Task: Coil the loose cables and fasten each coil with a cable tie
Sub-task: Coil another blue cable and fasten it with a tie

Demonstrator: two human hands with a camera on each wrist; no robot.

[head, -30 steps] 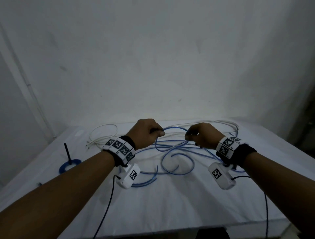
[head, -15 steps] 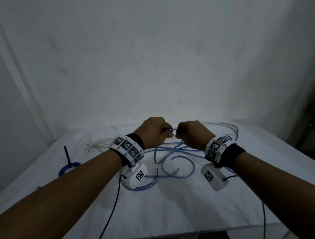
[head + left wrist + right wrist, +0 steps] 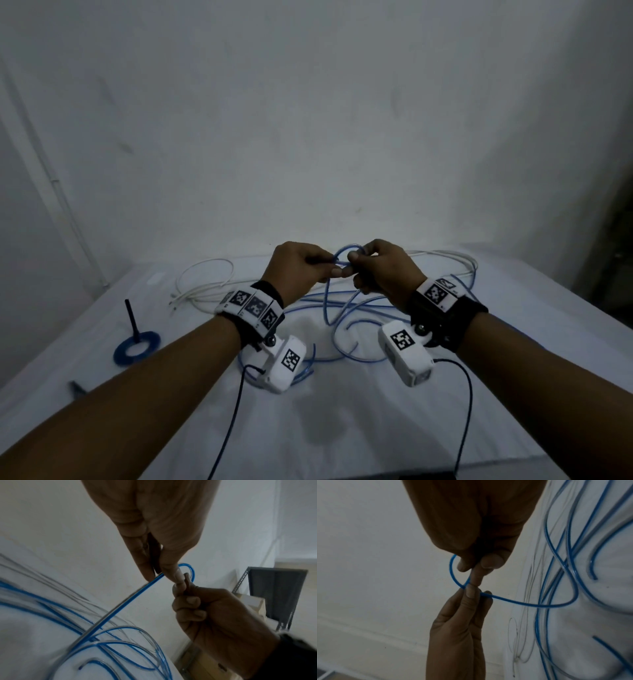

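A: Above the middle of the white table (image 3: 342, 428), raised between the two hands, sits a small loop of the blue cable (image 3: 346, 251). The rest of it trails down into loose curves on the cloth.

B: Who holds what?

A: The left hand (image 3: 296, 270) pinches the strand between thumb and fingertips, just where the loop crosses itself. The right hand (image 3: 383, 270) is curled round the cable on the other side, its fingers folded in, touching the left fingertips.

B: Why so close together?

A: My guess is that a first turn is being formed: hands meeting lets one pass the strand to the other and sets the coil's width. Keeping it off the table stops the turn snagging on the slack.

B: Do the wrist cameras add anything?

A: Yes. The left wrist view shows the straight run rising from the pile into the pinch, and metal shelving (image 3: 274, 595) past the table edge. The right wrist view shows the loop closing behind the fingertips (image 3: 471, 592), hidden from the head camera by knuckles.

B: And beyond the blue one?

A: A white cable (image 3: 205, 284) lies uncoiled at the far left, well apart. Near the left edge is a blue ring with a black upright post (image 3: 137, 346). I cannot make out any cable tie.
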